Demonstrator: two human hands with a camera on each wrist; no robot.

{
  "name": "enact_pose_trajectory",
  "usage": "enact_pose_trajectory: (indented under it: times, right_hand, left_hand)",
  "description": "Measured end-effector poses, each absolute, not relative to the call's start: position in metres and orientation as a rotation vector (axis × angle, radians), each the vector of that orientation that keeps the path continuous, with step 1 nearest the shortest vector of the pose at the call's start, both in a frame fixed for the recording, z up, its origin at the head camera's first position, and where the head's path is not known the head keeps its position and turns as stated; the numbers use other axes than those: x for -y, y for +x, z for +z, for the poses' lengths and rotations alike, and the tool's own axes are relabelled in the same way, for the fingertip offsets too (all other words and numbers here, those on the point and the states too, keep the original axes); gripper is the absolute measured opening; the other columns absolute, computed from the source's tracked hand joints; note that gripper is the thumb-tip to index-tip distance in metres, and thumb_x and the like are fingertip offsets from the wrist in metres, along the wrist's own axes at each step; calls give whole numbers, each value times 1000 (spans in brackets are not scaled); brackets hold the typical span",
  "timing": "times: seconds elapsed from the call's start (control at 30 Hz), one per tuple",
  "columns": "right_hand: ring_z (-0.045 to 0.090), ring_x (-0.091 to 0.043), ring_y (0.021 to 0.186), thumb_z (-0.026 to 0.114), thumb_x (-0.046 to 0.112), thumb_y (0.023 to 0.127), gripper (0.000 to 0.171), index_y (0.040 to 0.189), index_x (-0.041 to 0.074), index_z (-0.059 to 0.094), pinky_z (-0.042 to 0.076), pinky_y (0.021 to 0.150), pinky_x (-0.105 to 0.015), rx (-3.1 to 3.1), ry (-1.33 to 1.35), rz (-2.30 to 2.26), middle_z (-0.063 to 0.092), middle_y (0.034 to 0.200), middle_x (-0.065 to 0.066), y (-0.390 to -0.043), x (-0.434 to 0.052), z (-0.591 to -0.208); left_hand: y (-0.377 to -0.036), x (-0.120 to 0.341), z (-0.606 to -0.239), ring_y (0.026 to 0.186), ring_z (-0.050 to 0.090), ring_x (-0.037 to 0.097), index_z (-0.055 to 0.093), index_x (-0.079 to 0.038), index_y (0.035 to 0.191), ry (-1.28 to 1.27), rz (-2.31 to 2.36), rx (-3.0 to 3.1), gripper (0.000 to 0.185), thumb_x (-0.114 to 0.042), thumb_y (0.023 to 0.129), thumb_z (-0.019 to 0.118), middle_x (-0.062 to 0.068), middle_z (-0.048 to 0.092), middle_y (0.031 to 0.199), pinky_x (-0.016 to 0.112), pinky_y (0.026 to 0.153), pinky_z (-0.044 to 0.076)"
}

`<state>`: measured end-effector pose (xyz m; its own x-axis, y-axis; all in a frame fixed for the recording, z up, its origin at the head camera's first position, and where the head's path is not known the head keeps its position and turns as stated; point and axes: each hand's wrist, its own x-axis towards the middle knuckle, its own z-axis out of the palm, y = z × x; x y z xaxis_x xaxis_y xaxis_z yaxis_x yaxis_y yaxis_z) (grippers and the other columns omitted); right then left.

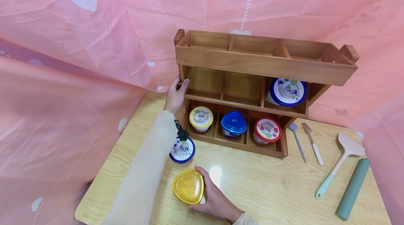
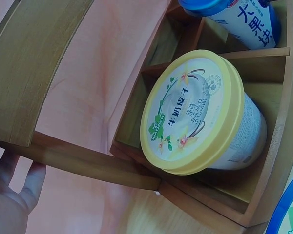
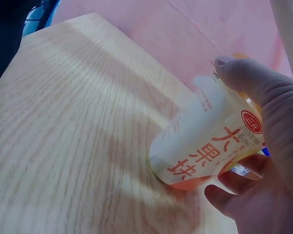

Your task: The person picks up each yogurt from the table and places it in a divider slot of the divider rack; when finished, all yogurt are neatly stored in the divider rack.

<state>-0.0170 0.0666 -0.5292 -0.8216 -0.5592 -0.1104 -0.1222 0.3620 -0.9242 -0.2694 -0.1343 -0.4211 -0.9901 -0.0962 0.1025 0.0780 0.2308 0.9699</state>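
Observation:
My right hand (image 1: 217, 198) grips a yogurt cup with a yellow rounded-triangle lid (image 1: 188, 186), thumb and fingers on either side. In the right wrist view the white and orange cup (image 3: 205, 141) has its base at the tabletop; I cannot tell whether it touches. My left hand (image 1: 176, 95) holds the left side post of a three-tier wooden rack (image 1: 265, 61). On the bottom tier stand a yellow-lidded tub (image 1: 201, 118), a blue-lidded cup (image 1: 233, 123) and a red-lidded tub (image 1: 267, 130). A blue-rimmed tub (image 1: 288, 91) sits in the middle tier's right compartment.
Another blue-rimmed tub (image 1: 183, 150) stands on the table by my left forearm, partly covered. To the right lie a grey-blue spoon (image 1: 298, 142), a small white-handled spatula (image 1: 313, 144), a wide turner (image 1: 339, 165) and a green cylinder (image 1: 352, 190). Pink cloth (image 1: 151, 14) hangs behind.

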Motion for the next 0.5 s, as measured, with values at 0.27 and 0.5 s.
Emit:
enact_pose_trajectory:
  times: [0.27, 0.5]
  right_hand:
    - [41, -19, 138, 89, 28, 71, 110, 154, 28, 17, 33, 115, -27, -2261, -494, -1549, 39, 151, 2, -18, -76, -515]
    - [46, -18, 133, 92, 20, 67, 113, 155, 24, 21, 42, 110, -39, -2351, -369, -1621, 44, 149, 1, -27, -95, -496]
  left_hand:
    - [-270, 134, -421, 136, 48, 24, 38, -28, 152, 13, -1861, 2351, 56, -48, 101, 49, 6, 47, 151, 40, 113, 41]
    - [-269, 135, -420, 138, 46, 25, 37, -29, 153, 23, -1872, 2362, 58, -50, 100, 50, 6, 45, 153, 41, 114, 40]
